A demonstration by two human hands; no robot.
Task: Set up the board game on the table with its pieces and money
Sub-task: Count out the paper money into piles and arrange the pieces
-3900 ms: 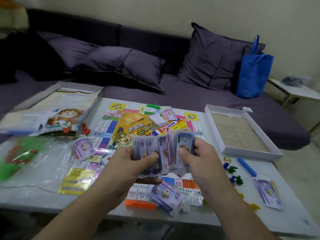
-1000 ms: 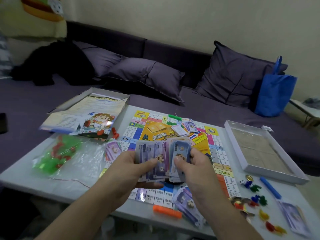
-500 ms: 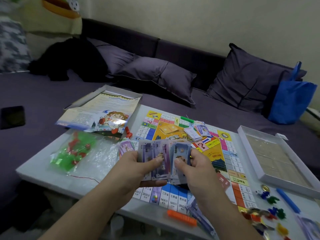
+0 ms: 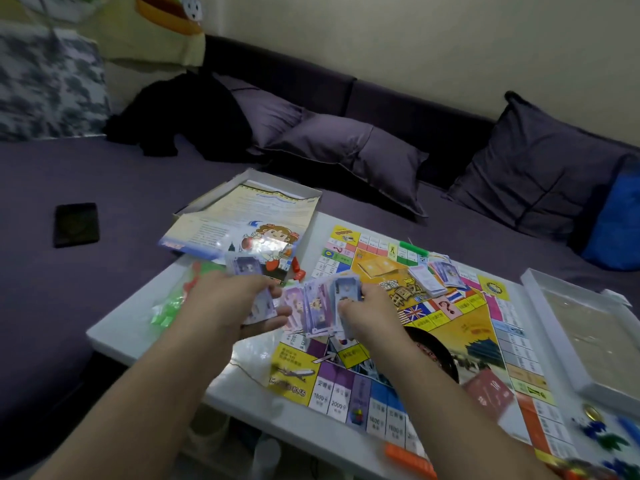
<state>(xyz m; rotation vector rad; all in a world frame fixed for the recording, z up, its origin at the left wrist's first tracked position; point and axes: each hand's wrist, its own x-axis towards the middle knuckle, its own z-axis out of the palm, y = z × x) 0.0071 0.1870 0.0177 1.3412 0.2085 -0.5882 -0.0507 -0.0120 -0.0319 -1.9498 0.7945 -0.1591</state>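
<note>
The left hand (image 4: 239, 303) has pulled away toward the table's (image 4: 138, 327) left edge with a banknote (image 4: 258, 308) pinched off the fan of play money (image 4: 318, 310) — the right hand (image 4: 367, 313) clasps the rest above the game board (image 4: 433, 348). Best peel one note at a time, thumb sliding — keep the fan steady.

Purple sofa (image 4: 398, 216) behind; grey cushions (image 4: 349, 150); black garment (image 4: 180, 116); dark phone (image 4: 76, 224); blue bag (image 4: 616, 223)

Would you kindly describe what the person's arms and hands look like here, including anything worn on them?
Both forearms are bare up to the frame's lower edge; no sleeve or cuff shows. The left hand and right hand carry no glove, and I can see no watch, bracelet or ring. Motion blur softens the finer detail.
</note>
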